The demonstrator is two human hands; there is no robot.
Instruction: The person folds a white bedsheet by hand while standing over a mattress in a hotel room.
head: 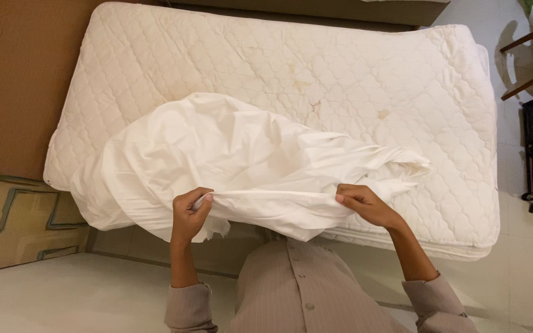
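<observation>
Head cam view: left hand (189,213) and right hand (365,203) both have fingers pinched tight on the edge of a white sheet (242,160), stretched between them mid-frame. It's bunched up over the bare quilted mattress (402,80), which fills the upper frame.

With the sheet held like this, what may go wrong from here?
1. The left hand and right hand pinch only one edge of the white sheet, so the edge may slip out.
2. Most of the sheet lies bunched on the bare mattress; pulling may twist it further.
3. Its lower fold hangs over the mattress side towards the floor and may touch it.
</observation>
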